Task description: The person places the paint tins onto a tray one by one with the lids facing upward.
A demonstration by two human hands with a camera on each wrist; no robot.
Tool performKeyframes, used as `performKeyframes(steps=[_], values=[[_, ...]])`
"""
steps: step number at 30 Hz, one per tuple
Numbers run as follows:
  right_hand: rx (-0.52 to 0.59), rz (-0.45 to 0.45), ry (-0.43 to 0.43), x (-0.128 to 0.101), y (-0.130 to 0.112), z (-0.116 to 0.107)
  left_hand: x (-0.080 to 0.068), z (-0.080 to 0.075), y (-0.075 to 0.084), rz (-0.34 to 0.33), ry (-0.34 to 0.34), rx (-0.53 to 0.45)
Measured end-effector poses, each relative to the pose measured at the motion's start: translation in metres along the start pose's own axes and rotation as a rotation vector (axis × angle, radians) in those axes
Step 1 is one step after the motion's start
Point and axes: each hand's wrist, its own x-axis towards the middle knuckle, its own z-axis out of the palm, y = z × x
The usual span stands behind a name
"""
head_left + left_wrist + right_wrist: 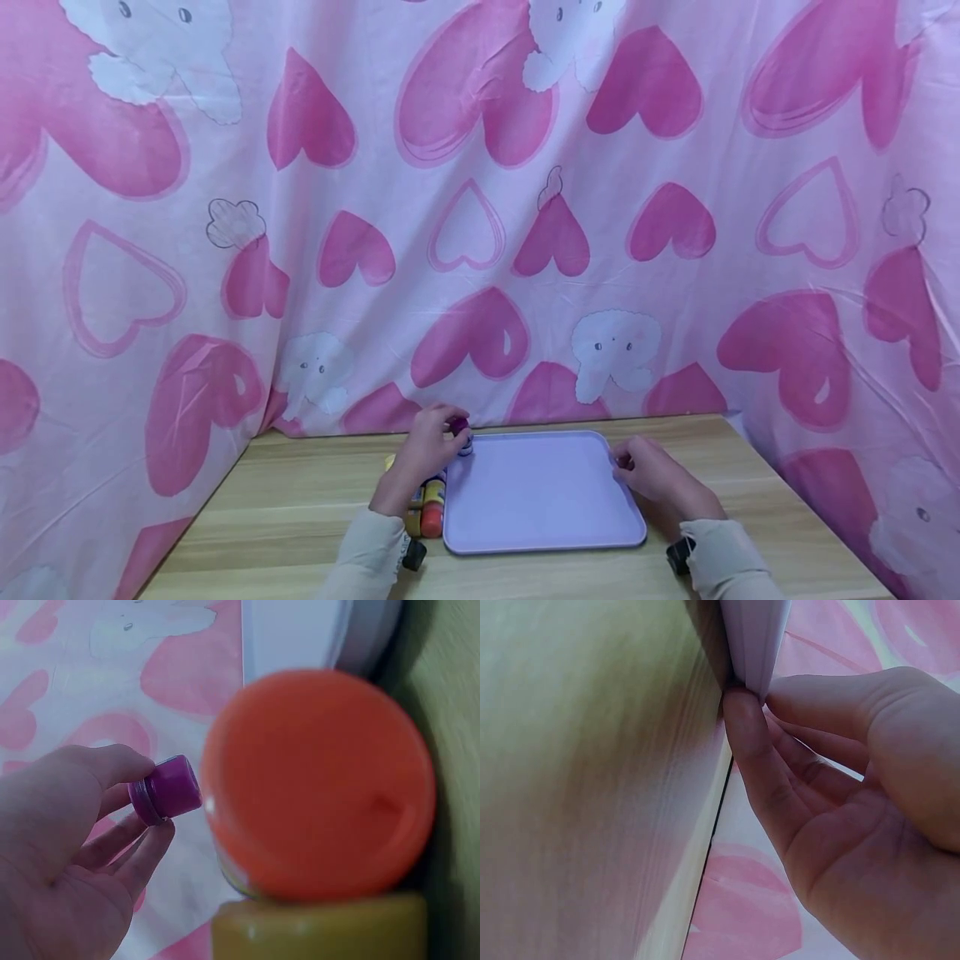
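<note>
So there's a lilac tray (540, 492) sitting flat on a wooden table (300, 517), and everything else is easiest to place off that tray. The person's left hand (427, 454) is at the tray's far left corner, fingers curled round a small bottle with a purple cap (166, 789), pinching it just below the cap; in the head view the cap pokes out right above the tray's corner. Just beside the tray's left edge, under that same wrist, are an orange-capped bottle (319, 784) and a yellow bottle (319, 930), touching each other, the orange one closer to the tray. They fill most of the left wrist view and are pretty blurry there. The right hand (652, 475) is on the opposite side, at the tray's right edge near the far corner, with thumb and fingertips (746, 724) closed on the rim, pinching it. Behind the tray hangs a pink heart-print cloth (480, 208) that runs along the table's back and both sides.
</note>
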Motion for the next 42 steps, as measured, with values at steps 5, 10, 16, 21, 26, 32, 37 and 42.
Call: performKeyframes(steps=[5,10,16,21,26,32,37,42], values=[[0.000,-0.011,0.003,-0.001,0.001,0.000,0.003,0.007,0.003,-0.009,-0.015,-0.025],[0.009,-0.011,0.005,-0.002,0.002,0.002,0.005,0.015,0.003,-0.001,-0.044,-0.057],[0.009,-0.002,0.005,-0.003,0.001,0.002,0.008,0.027,0.003,0.018,-0.032,-0.012],[0.017,0.004,0.008,-0.004,0.000,0.002,0.010,0.034,0.003,0.036,-0.025,0.037],[0.010,-0.001,0.005,-0.002,0.001,0.002,0.011,0.039,0.005,0.064,-0.023,0.058],[0.009,0.001,-0.003,0.000,0.001,0.002,0.011,0.043,0.004,0.087,-0.024,0.087],[0.013,0.019,-0.003,0.000,0.001,0.001,0.013,0.046,0.003,0.086,-0.043,0.116],[0.005,0.005,-0.001,-0.001,0.000,0.000,0.013,0.048,0.001,0.088,-0.066,0.139]])
